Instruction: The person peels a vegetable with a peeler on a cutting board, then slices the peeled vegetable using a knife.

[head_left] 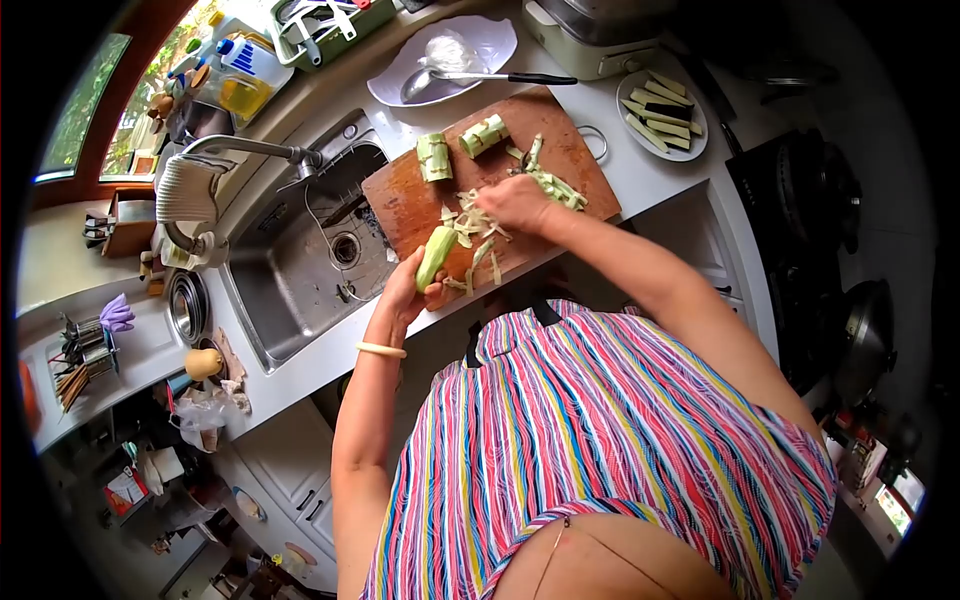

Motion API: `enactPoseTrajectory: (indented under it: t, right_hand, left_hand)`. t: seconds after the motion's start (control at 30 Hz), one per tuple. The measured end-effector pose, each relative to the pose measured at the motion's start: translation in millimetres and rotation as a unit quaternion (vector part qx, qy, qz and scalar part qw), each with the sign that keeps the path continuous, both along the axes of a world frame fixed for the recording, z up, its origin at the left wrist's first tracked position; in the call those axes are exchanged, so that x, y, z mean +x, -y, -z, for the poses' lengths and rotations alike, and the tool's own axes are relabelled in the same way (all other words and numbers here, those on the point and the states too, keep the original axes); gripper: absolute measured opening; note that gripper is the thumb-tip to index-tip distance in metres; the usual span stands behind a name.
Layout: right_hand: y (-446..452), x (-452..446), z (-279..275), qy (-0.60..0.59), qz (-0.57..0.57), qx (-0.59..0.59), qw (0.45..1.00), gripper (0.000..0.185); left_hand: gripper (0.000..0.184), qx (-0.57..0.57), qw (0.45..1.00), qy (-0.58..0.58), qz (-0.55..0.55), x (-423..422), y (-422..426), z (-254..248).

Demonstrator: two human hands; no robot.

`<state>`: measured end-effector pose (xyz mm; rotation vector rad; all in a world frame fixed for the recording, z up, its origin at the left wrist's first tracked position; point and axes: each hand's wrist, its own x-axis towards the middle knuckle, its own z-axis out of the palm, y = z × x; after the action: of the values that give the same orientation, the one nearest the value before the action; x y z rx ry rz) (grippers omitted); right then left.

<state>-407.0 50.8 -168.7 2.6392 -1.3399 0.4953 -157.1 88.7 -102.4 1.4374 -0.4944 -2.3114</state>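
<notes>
My left hand is closed around a peeled, pale green length of stem vegetable, which looks like celtuce. It holds the piece tilted over the front left edge of a wooden cutting board. My right hand is over the middle of the board with its fingers curled down at the peelings. Whatever is between those fingers is hidden. Two unpeeled celtuce chunks lie toward the back of the board. More green peel strips are heaped right of my right hand.
Left of the board is a steel sink with a faucet. Behind the board sits a pale dish with a black-handled ladle across it. A plate of cut vegetable strips stands at right, near the dark stove.
</notes>
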Motion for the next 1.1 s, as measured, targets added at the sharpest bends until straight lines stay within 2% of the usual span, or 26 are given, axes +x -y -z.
enactPoseTrajectory:
  t: [0.03,0.1,0.23,0.3,0.33,0.43,0.5,0.53,0.63,0.67,0.7,0.77,0.83,0.87,0.9,0.97,1.0,1.03,1.1]
  right_hand:
    - [-0.7,-10.2,-9.1,0.040,0.063,0.087,0.993,0.018]
    - [-2.0,-3.8,-28.3,0.113,0.033,0.019,0.993,0.026]
    - [-18.4,43.9,-38.6,0.205,-0.034,0.035,0.977,0.026]
    - [-7.7,26.7,-15.3,0.133,-0.029,0.003,0.991,0.023]
    - [-3.1,14.2,-12.3,0.025,-0.016,-0.001,1.000,0.019]
    - [-2.7,1.1,-28.5,0.091,0.002,-0.016,0.996,0.017]
    - [-6.5,29.1,-33.3,0.097,-0.028,-0.010,0.995,0.019]
    - [-12.4,39.3,-39.2,0.154,-0.042,0.011,0.987,0.022]
    - [-4.5,17.9,-12.3,0.096,0.010,0.008,0.995,0.024]
    - [-1.1,2.7,-7.1,0.038,0.005,-0.008,0.999,0.026]
    - [-1.5,-4.5,-13.2,0.054,0.056,0.046,0.996,0.024]
    - [-4.2,1.0,-24.2,0.128,0.048,0.012,0.991,0.024]
    - [-10.2,23.9,-31.0,0.166,0.012,-0.030,0.986,0.025]
    - [-17.0,33.6,-35.5,0.133,0.007,-0.014,0.991,0.027]
    - [-19.1,39.7,-28.4,0.223,-0.010,-0.023,0.975,0.025]
    - [-11.5,20.8,6.9,0.072,0.019,0.017,0.997,0.025]
    - [-13.1,3.3,-3.7,0.072,0.013,-0.002,0.997,0.025]
    - [-11.9,-3.1,-5.6,0.139,0.056,0.047,0.988,0.025]
    - [-12.0,7.0,-17.5,0.124,0.011,-0.006,0.992,0.025]
  left_hand:
    - [0.035,0.010,1.000,-0.009,0.007,9.1,-3.1,-2.1]
    - [0.036,-0.003,1.000,0.012,0.012,7.1,-5.8,0.4]
    - [0.037,-0.047,0.997,0.046,0.043,-5.0,-4.0,7.8]
    - [0.037,-0.068,0.996,0.035,0.046,0.8,-5.3,9.3]
    - [0.036,-0.037,0.998,0.032,0.038,2.3,-9.5,2.2]
    - [0.036,-0.029,0.999,-0.013,0.031,6.3,-11.2,1.1]
    - [0.036,-0.032,0.999,0.007,0.033,1.3,-8.1,6.8]
    - [0.037,-0.035,0.999,0.013,0.037,-2.6,-4.3,8.7]
    - [0.038,0.011,1.000,-0.026,0.011,8.0,-12.7,5.5]
    - [0.038,0.031,0.998,-0.051,-0.004,12.0,-11.5,4.5]
    - [0.038,0.057,0.995,-0.079,-0.014,15.7,-13.4,5.5]
    - [0.039,0.102,0.984,-0.141,-0.038,15.3,-12.6,12.1]
    - [0.040,0.118,0.981,-0.148,-0.043,7.8,-14.2,15.8]
    - [0.040,0.107,0.982,-0.151,-0.033,5.6,-12.7,17.6]
    - [0.040,0.097,0.983,-0.154,-0.026,4.4,-13.8,20.4]
    - [0.040,0.121,0.975,-0.187,-0.024,14.2,-19.8,20.2]
    - [0.040,0.127,0.970,-0.205,-0.023,16.3,-15.5,19.8]
    - [0.040,0.115,0.977,-0.180,-0.025,16.1,-12.2,21.1]
    - [0.040,0.100,0.986,-0.131,-0.036,14.4,-15.7,25.9]
